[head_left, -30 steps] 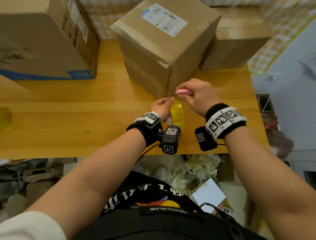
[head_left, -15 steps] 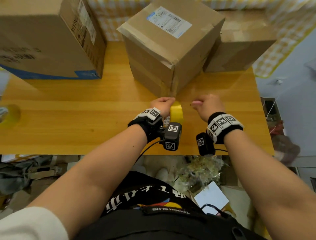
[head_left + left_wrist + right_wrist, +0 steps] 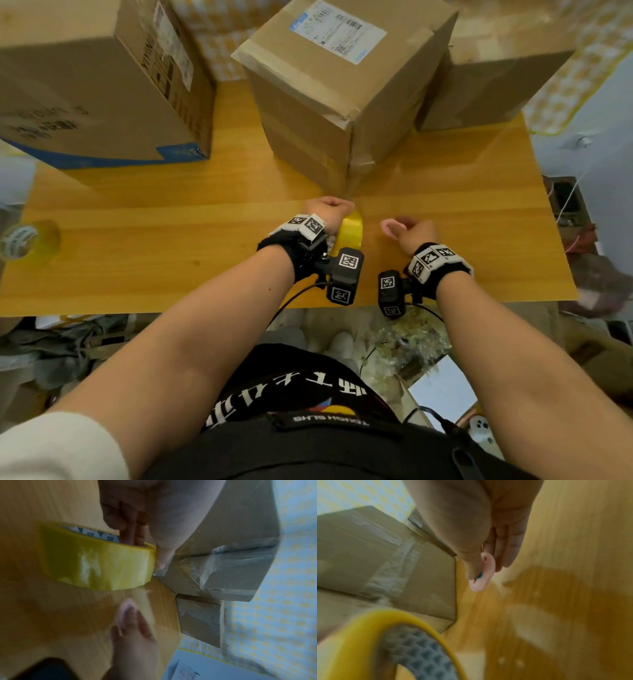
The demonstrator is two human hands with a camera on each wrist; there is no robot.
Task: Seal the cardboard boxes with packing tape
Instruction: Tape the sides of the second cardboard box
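Left hand (image 3: 329, 212): hooks two fingers through the core of the yellow tape roll (image 3: 351, 229), thumb against the outside, and holds it on edge, low over the table (image 3: 171, 240), just before the near corner of the middle box (image 3: 342, 85). Right hand (image 3: 416, 233): pinches a small pink cutter (image 3: 392, 224) between thumb and fingers, down by the tabletop to the right of the roll and apart from it.

Differs from a second ago: then up at the box corner with the cutter beside the tape, now dropped away; roll lowered too. Suggests the strip on that corner edge is cut, with clear tape showing wrinkled down it. Cannot tell from the wrist view whether a tail still joins roll to box. Probably leaves that strip to press flat, then the two other boxes (image 3: 96, 96) (image 3: 496, 85).
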